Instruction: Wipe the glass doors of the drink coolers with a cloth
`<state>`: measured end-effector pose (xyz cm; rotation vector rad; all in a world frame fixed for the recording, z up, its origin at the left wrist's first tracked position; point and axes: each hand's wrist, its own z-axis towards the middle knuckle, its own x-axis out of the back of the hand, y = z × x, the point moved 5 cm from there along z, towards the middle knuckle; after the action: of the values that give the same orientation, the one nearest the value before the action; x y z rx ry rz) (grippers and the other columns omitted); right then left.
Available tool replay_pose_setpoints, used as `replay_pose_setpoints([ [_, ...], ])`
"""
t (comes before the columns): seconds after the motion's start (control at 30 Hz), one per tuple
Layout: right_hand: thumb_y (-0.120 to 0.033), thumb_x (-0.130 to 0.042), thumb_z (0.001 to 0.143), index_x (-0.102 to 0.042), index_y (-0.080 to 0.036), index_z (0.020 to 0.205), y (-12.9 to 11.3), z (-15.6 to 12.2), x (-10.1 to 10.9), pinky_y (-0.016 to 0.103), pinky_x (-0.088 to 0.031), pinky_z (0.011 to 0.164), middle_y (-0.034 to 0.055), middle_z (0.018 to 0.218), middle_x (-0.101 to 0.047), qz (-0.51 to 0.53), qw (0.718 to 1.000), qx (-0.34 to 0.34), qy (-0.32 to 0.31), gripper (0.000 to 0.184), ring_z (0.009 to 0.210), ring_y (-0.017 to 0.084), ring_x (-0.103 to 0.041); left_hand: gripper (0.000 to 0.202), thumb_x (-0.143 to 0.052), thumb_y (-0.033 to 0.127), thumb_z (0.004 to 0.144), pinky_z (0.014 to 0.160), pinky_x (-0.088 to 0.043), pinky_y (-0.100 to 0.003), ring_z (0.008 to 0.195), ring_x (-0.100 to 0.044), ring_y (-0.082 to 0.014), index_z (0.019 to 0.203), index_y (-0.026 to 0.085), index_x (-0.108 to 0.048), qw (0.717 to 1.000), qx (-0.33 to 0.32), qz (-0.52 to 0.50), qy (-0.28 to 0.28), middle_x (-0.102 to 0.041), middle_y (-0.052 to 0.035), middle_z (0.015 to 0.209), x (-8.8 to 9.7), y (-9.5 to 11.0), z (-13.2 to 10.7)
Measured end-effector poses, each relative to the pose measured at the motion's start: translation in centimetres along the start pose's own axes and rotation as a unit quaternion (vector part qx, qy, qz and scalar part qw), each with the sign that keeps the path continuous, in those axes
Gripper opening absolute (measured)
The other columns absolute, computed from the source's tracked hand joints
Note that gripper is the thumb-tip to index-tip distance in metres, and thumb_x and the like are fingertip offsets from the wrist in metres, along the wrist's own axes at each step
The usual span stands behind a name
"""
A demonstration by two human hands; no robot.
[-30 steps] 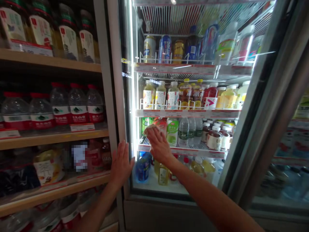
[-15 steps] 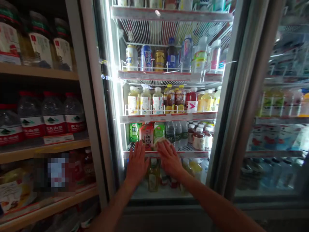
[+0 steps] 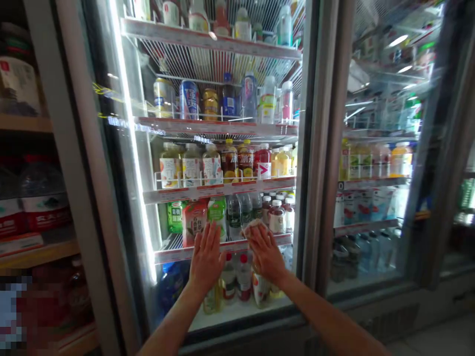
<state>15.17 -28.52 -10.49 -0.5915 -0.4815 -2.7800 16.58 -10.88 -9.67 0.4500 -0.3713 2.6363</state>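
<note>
My left hand [image 3: 206, 257] lies flat and open against the glass door [image 3: 122, 163] of a lit drinks fridge, fingers spread, level with the lower shelf. Beside it, my right hand [image 3: 264, 249] presses a small pale cloth [image 3: 253, 226] against the same glass, fingers laid over it. Behind the glass stand bottles [image 3: 208, 165] and cans [image 3: 188, 99] on white wire shelves.
A second fridge door [image 3: 374, 163] with more drinks stands to the right, a grey frame post [image 3: 321, 148] between them. Wooden shelves [image 3: 33, 254] with red-capped water bottles [image 3: 44, 198] are at the left. Grey floor [image 3: 441, 341] shows at the bottom right.
My left hand moved from the door frame onto the glass. Both hands slid rightward along the glass, the right one with the cloth. My view swung to the right.
</note>
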Motion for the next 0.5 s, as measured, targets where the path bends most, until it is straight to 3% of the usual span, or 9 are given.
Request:
replay_pose_setpoints([
  [0.1, -0.015, -0.042, 0.086, -0.041, -0.017, 0.136, 3.8, 1.2, 2.0, 0.054, -0.027, 0.110, 0.0093, 0.152, -0.021, -0.016, 0.995, -0.063, 0.071, 0.050, 0.142, 0.028, -0.007, 0.068, -0.044, 0.024, 0.084, 0.111, -0.022, -0.047, 0.140, -0.016, -0.0255, 0.144, 0.010, -0.014, 1.000, -0.015, 0.002, 0.010, -0.031, -0.0157, 0.147, -0.4, 1.2, 0.7],
  [0.17, -0.013, -0.042, 0.086, -0.038, -0.017, 0.138, 5.1, 1.1, 2.8, 0.055, -0.027, 0.110, 0.0083, 0.154, -0.013, -0.021, 0.992, -0.075, 0.100, 0.052, 0.142, 0.029, -0.007, 0.067, -0.044, 0.024, 0.084, 0.111, -0.021, -0.046, 0.140, -0.014, -0.0249, 0.144, 0.009, -0.016, 1.000, -0.023, 0.003, 0.016, -0.030, -0.0149, 0.147, -0.8, 2.1, 1.2],
  [0.37, -0.009, -0.042, 0.083, -0.037, -0.019, 0.139, 5.3, -2.9, 2.0, 0.053, -0.038, 0.105, 0.0064, 0.154, -0.013, -0.027, 0.997, -0.042, 0.059, 0.057, 0.141, 0.030, -0.010, 0.064, -0.043, 0.021, 0.083, 0.112, -0.021, -0.045, 0.140, -0.016, -0.0233, 0.143, 0.011, -0.021, 0.999, -0.039, -0.013, 0.025, -0.033, -0.0127, 0.146, -1.4, 3.8, 2.4],
  [0.5, -0.017, -0.042, 0.088, -0.041, -0.018, 0.136, 9.5, 0.5, 4.1, 0.054, -0.032, 0.108, 0.0088, 0.154, -0.011, -0.039, 0.986, -0.112, 0.121, 0.048, 0.141, 0.030, -0.011, 0.062, -0.040, 0.022, 0.085, 0.111, -0.022, -0.046, 0.139, -0.018, -0.0245, 0.143, 0.011, -0.021, 0.999, -0.038, -0.012, 0.026, -0.032, -0.0135, 0.146, -1.8, 4.3, 3.2],
])
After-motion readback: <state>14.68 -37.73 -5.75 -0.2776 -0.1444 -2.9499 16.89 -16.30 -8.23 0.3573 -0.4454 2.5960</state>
